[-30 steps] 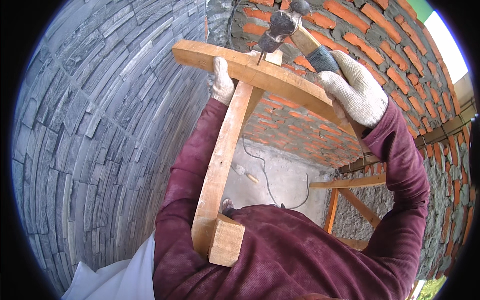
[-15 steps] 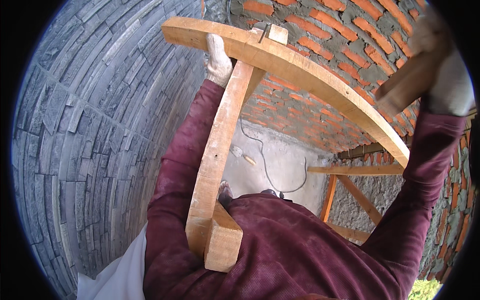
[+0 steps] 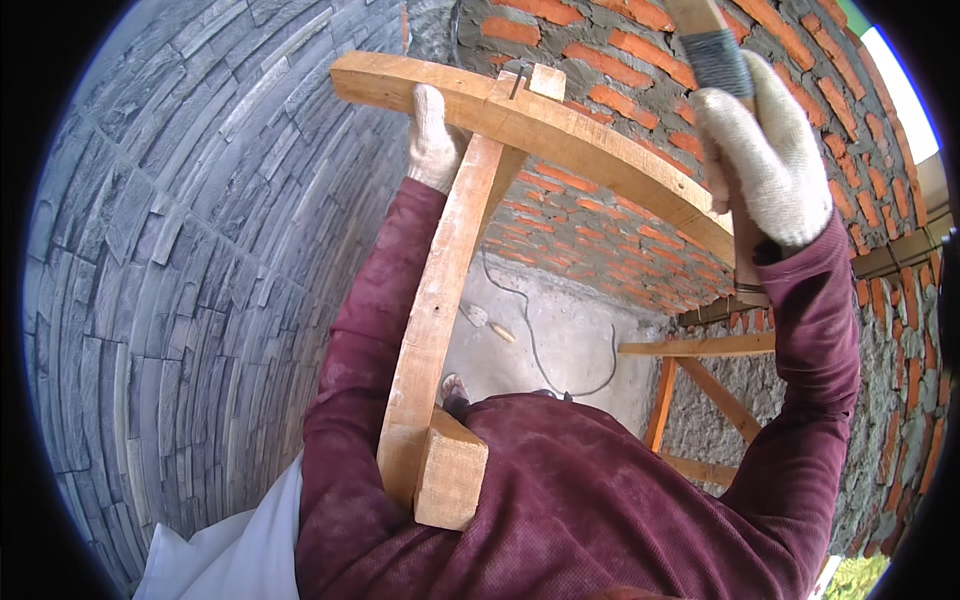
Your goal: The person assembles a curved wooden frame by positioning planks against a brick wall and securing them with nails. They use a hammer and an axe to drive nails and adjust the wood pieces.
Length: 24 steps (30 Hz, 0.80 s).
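Note:
My left hand, in a white knit glove, is closed on a curved wooden beam near its left end, thumb over the front face. Below the beam slants a straight timber, its lower end beside a short wooden block close to my chest. Over on the right, my gloved right hand is closed round a wooden tool with grey binding. The tool's wood sticks out above and below the fist; its kind is not clear. The right hand overlaps the beam's right part in view.
Grey stone cladding rises close on the left. A brick wall with rough mortar stands ahead. On the concrete floor lie a dark cable and a trowel. A wooden frame stands at lower right.
My right hand has swung left and the tool in it has turned upright, its motion blur gone. The left hand keeps its hold; the beam has shifted slightly in view.

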Each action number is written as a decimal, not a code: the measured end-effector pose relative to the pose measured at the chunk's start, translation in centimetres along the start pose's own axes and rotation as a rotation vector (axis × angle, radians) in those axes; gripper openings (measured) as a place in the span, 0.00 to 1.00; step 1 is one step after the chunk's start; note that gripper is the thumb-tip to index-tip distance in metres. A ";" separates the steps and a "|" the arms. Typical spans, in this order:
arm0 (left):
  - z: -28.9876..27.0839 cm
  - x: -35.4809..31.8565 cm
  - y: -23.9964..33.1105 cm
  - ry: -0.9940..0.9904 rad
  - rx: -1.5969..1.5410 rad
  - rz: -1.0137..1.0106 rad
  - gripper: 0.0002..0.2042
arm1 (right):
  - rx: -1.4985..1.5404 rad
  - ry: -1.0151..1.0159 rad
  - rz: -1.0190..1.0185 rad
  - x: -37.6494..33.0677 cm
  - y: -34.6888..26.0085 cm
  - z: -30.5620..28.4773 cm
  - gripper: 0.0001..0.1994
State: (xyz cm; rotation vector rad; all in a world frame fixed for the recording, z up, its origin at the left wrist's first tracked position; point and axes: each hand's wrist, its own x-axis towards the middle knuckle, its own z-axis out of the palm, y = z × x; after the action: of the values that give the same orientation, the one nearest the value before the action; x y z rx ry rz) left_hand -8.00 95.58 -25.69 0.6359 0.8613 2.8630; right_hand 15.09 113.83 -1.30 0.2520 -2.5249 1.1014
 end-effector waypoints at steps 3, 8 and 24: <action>0.5 -1.0 1.2 -0.052 0.022 -0.008 0.33 | -0.143 -0.148 -0.040 0.4 0.3 1.1 0.21; 1.6 -1.1 2.3 -0.019 0.080 0.030 0.30 | -0.196 -0.160 0.063 1.1 -3.0 0.7 0.23; 1.6 -1.2 2.9 -0.015 0.214 0.077 0.29 | -0.243 -0.233 0.157 1.8 2.1 -1.6 0.16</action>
State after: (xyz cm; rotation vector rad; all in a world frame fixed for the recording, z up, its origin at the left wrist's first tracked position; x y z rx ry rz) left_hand -6.10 93.76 -23.36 0.7249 1.1770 2.8522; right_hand 13.21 116.41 -1.03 0.1230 -2.8976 0.8492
